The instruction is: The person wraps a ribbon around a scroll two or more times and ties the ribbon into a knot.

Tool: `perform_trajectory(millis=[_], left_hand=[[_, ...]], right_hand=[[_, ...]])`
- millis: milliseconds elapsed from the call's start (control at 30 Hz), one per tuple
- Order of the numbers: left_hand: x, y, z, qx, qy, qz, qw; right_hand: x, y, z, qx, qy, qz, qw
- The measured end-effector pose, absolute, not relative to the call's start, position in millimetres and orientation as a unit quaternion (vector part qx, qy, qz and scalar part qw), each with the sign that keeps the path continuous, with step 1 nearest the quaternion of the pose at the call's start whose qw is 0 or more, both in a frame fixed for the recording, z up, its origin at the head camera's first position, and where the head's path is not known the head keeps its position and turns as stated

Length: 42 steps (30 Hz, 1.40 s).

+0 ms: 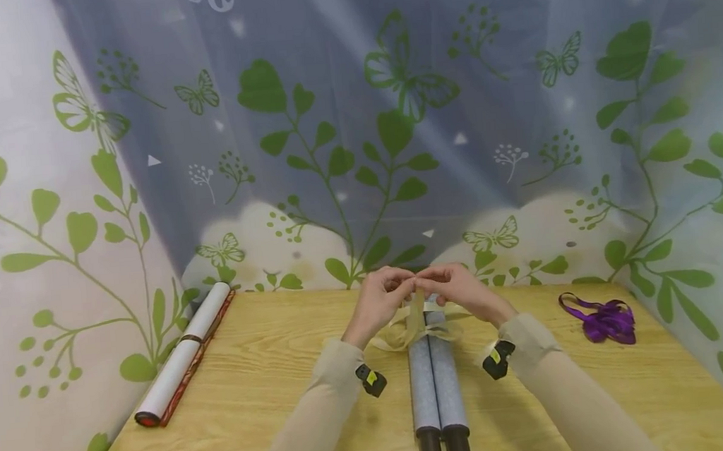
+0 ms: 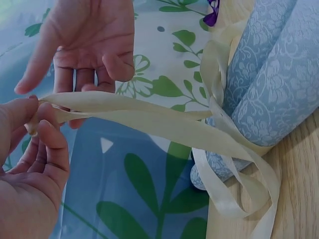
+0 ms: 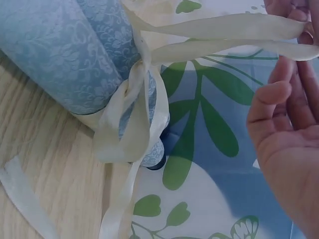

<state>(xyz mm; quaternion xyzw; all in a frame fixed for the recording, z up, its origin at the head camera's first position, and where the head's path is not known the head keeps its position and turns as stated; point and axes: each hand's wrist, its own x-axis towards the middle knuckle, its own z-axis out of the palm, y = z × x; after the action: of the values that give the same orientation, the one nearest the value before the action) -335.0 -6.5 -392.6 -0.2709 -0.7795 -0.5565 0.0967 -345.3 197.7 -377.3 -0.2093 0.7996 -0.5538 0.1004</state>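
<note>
"Which marks can you read near the hands?"

"On the left wrist sits a small black device (image 1: 367, 376) with a yellow patch; whatever is on the patch is too small for reading."

"And how are the two hands placed?"

"Both forearms, in beige sleeves (image 1: 315, 406), come inward from the person's side, and the fingertips meet in the middle. The left hand (image 1: 375, 304) pinches the cream ribbon (image 2: 164, 124) between thumb and fingers. The right hand (image 1: 464, 292) brings its fingertips to the same place; in the left wrist view its thumb is extended and its palm is visible. Whether it also grips the ribbon, I cannot tell."

"Where does this ribbon go?"

"From the fingertips, two strips run to the knot (image 3: 141, 67), where some loops hang. The ribbon passes around two pale blue rolls (image 1: 448, 381) with a floral pattern. They lie side by side on the wooden table (image 1: 271, 374), below the hands, and their dark end knobs (image 1: 458, 448) point toward the person."

"What is farther from the hands?"

"Well to the left of the left hand lies a white roll (image 1: 175, 371) with a dark band, red along one side. To the right of the right hand, well apart, is a heap of purple ribbon (image 1: 608, 323)."
</note>
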Motion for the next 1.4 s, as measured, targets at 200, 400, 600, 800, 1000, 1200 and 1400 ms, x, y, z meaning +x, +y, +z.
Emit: perform_trajectory(millis=[200, 400, 600, 800, 1000, 1200, 1400], left_hand=[[-336.8, -4.6, -395.6, -0.264, -0.766, -0.579, 0.090], [-337.2, -8.7, -401.0, -0.244, -0.771, -0.583, 0.078], [-342.4, -17.4, -409.8, -0.232, -0.799, -0.552, 0.063], [-346.9, -26.4, -421.7, -0.263, -0.875, -0.405, 0.005], [-349.4, -31.1, -438.6, -0.283, -0.935, -0.211, 0.020], [-352.7, -28.5, -449.6, -0.263, -0.958, -0.115, 0.020], [-353.3, -27.6, -451.8, -0.265, -0.962, -0.066, -0.007]], right_hand=[[-342.1, 196.9, -377.7, -0.203, 0.821, -0.528, 0.075], [-342.1, 197.6, -377.0, -0.200, 0.798, -0.564, 0.065], [-342.5, 199.6, -376.6, -0.210, 0.784, -0.580, 0.073], [-339.4, 199.3, -372.8, -0.209, 0.773, -0.594, 0.077], [-338.6, 198.5, -373.2, -0.207, 0.770, -0.598, 0.079], [-340.2, 198.0, -375.0, -0.203, 0.773, -0.597, 0.075], [-339.1, 198.0, -374.9, -0.208, 0.775, -0.593, 0.074]])
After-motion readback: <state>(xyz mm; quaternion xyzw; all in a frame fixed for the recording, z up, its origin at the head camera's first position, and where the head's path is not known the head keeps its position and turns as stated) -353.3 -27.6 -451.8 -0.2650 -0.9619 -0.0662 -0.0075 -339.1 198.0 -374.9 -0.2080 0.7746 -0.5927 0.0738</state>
